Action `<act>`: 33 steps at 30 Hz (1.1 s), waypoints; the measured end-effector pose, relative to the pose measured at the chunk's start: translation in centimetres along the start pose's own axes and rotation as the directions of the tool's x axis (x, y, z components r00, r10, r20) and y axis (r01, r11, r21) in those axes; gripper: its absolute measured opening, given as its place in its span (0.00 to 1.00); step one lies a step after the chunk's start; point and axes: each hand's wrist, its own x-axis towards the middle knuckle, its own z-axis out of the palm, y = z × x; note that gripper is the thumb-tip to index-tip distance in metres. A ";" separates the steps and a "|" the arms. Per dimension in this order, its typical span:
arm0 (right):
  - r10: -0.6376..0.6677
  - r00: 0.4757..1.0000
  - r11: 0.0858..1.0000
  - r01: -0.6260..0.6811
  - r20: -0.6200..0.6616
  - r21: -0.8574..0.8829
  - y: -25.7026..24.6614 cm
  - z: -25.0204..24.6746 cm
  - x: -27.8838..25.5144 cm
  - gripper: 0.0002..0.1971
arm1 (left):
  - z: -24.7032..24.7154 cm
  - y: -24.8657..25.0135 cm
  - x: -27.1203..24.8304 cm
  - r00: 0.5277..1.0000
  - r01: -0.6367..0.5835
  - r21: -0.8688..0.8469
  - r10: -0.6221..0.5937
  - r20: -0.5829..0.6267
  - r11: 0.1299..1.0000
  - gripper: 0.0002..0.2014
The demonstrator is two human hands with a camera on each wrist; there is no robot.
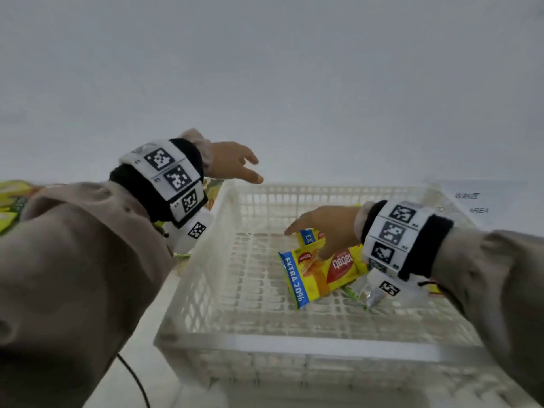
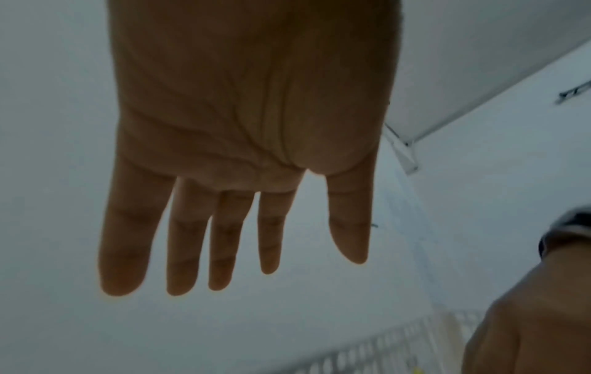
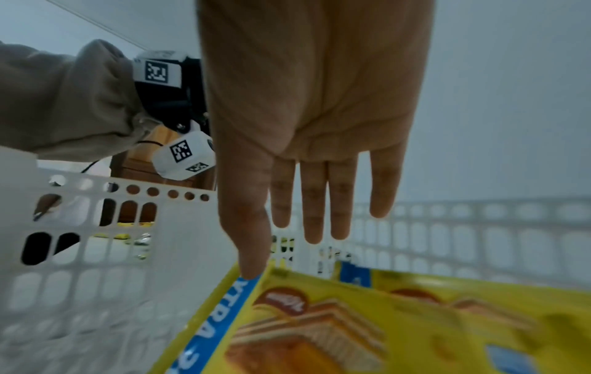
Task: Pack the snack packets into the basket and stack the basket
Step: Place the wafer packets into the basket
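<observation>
A white perforated basket (image 1: 294, 343) stands on the table in front of me. Inside it lie yellow wafer snack packets (image 1: 323, 269) with a blue "EXTRA 20%" strip, also filling the bottom of the right wrist view as packets (image 3: 383, 324). My right hand (image 1: 326, 228) hovers flat just above them, fingers straight, holding nothing; its thumb (image 3: 249, 227) points down toward the top packet's blue edge. My left hand (image 1: 235, 166) is raised over the basket's far left corner, fingers (image 2: 179, 240) spread and empty.
More yellow packets (image 1: 11, 201) lie on the table at the far left, and another (image 1: 213, 191) shows behind the basket's left wall. A small silver wrapper (image 1: 368, 293) lies in the basket under my right wrist. A black cable (image 1: 135, 378) trails near the front. A labelled sheet (image 1: 471, 201) lies at the right.
</observation>
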 end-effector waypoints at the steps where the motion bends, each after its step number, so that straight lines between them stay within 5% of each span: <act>1: -0.032 0.999 0.999 0.032 0.030 -0.006 -0.8 0.2 0.6 0.38 | 0.8 -1.1 0.2 0.999 0.021 0.019 -0.022 0.027 1.000 0.30; 6: -0.050 0.966 0.985 0.089 0.256 -0.145 -3.4 0.8 2.7 0.40 | 5.2 -5.0 1.8 0.995 0.092 0.030 -0.094 0.038 0.995 0.36; 9: -0.036 0.959 0.975 0.095 0.281 -0.199 -4.1 0.3 3.0 0.32 | 6.6 -5.5 2.3 0.996 0.088 -0.001 -0.088 -0.035 0.996 0.36; 13: -0.008 0.979 0.975 0.052 0.203 -0.215 -4.1 -1.8 2.5 0.15 | 7.4 -5.6 2.7 0.990 0.090 -0.050 -0.095 -0.100 0.995 0.34; 17: 0.021 1.000 0.976 -0.024 -0.018 -0.218 -3.9 -5.4 0.9 0.15 | 8.1 -5.8 2.9 0.991 0.082 -0.108 -0.093 -0.096 0.991 0.33; 23: 0.234 0.912 0.970 -0.198 -0.338 0.138 -2.9 -7.5 1.2 0.20 | 8.8 -6.3 3.2 0.992 0.046 -0.229 -0.072 -0.106 0.972 0.33; 28: 0.459 0.877 0.794 -0.334 -0.141 0.508 -1.5 -3.0 5.0 0.08 | 9.3 -6.5 3.2 0.985 0.019 -0.292 -0.068 -0.158 0.956 0.32; 31: 0.555 0.831 0.641 -0.396 -0.040 0.658 -0.7 -0.6 6.6 0.15 | 9.5 -6.4 3.3 0.983 0.004 -0.317 -0.062 -0.175 0.949 0.32; 33: 0.590 0.808 0.543 -0.393 -0.004 0.743 -0.9 0.0 7.0 0.08 | 9.6 -6.5 3.4 0.983 -0.001 -0.338 -0.062 -0.174 0.941 0.31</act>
